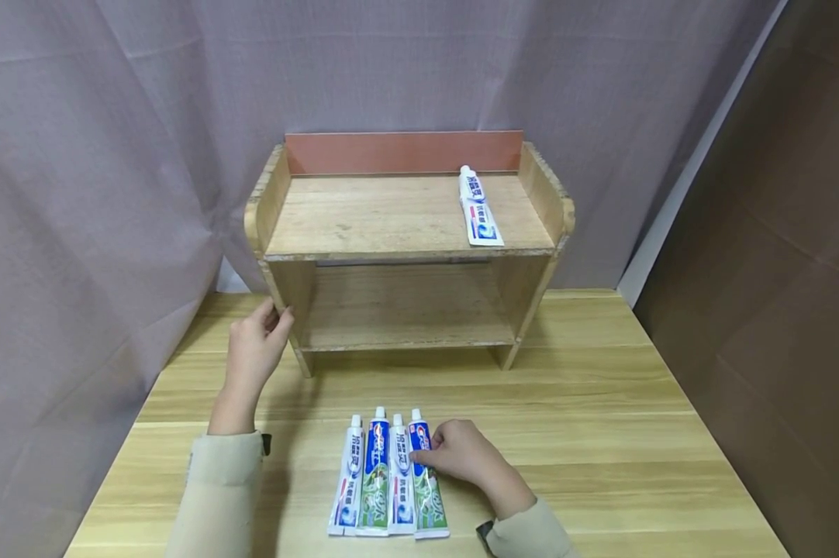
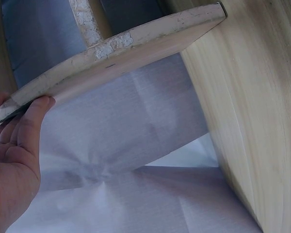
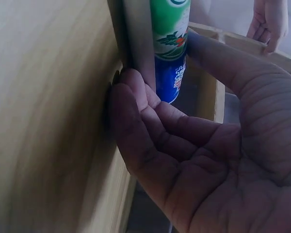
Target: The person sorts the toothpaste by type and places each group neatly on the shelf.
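A small wooden shelf (image 1: 405, 345) with two levels stands on the table. My left hand (image 1: 255, 345) pinches the front edge of its left side panel (image 2: 136, 51) between thumb and fingers. Several toothpaste tubes lie side by side in front of the shelf, caps pointing toward it. At the right end of this row is a blue-and-green toothpaste tube (image 1: 429, 500). My right hand (image 1: 468, 457) grips it near the cap end, with the thumb on top and fingers at its right side. A white toothpaste tube (image 1: 402, 496) lies directly to its left.
Another white toothpaste tube (image 1: 480, 213) lies on the shelf's top level, toward the right. A reddish board (image 1: 405, 153) backs that level. Grey cloth (image 1: 391, 70) hangs behind, and a brown panel (image 1: 761, 271) borders the table (image 1: 636, 434) on the right.
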A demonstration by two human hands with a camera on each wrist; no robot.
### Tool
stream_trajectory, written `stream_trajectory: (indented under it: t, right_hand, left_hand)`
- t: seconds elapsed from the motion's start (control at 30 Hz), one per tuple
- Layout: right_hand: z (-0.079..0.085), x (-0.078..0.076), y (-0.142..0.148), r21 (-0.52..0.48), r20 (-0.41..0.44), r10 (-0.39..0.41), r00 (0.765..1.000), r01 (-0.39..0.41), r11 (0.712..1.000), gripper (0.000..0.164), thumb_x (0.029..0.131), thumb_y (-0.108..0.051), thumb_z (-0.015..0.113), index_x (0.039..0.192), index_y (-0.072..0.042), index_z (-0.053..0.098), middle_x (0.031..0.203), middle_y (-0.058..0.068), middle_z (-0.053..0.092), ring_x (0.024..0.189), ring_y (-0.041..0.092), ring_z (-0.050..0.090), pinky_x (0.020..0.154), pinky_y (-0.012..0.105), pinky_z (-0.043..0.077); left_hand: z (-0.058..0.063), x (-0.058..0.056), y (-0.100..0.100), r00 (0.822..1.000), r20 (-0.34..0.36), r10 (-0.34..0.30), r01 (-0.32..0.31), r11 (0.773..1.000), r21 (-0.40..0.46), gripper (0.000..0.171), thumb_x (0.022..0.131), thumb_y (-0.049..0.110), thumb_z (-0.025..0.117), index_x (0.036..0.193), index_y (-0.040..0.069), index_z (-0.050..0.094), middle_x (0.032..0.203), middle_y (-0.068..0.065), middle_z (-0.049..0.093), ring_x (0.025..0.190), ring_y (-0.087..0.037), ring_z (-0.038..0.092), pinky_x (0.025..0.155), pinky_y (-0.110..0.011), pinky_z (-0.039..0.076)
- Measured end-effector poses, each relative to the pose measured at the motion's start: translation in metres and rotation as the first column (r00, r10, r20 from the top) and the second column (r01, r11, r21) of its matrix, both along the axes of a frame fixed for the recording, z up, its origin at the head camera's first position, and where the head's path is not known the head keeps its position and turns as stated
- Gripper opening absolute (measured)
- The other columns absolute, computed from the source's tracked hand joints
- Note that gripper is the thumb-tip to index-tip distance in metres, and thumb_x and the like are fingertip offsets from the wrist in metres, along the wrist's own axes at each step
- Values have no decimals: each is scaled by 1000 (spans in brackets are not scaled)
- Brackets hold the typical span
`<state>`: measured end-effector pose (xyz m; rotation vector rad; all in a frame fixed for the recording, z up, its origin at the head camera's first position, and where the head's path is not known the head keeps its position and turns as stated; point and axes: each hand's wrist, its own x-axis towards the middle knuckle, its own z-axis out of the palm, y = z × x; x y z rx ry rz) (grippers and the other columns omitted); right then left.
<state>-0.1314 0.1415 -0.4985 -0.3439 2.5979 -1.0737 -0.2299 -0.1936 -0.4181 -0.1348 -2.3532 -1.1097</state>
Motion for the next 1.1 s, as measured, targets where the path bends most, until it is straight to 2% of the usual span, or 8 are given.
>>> stream_trajectory:
  t: [0.33,0.83,1.1]
  right_hand:
    - [0,2,-3,25,6,-25,1000,25,999,49,80,-44,81,57,-18,47,49,-12,38,43,5,32,40,17,27]
    - [-3,0,-4,37,-11,-14,1000,14,999,49,80,-45,81,57,-15,50,49,-12,39,43,5,33,39,17,27]
    - [-6,1,-3,40,-12,-13,1000,13,999,49,81,-45,80,56,-18,48,48,-12,39,42,5,33,39,17,27]
  left_hand:
    - [0,0,0,1000,-1,0,0,1000,3,25,100,25,62,105,2,72,102,-22,73,95,-36,73,80,-45,62]
    - [1,0,0,1000,6,-3,3,1000,13,26,100,24,61,106,2,72,102,-22,73,95,-36,73,80,-45,62]
    - [0,1,0,1000,24,-6,6,1000,12,28,101,25,60,109,1,71,104,-22,73,97,-37,73,81,-46,62]
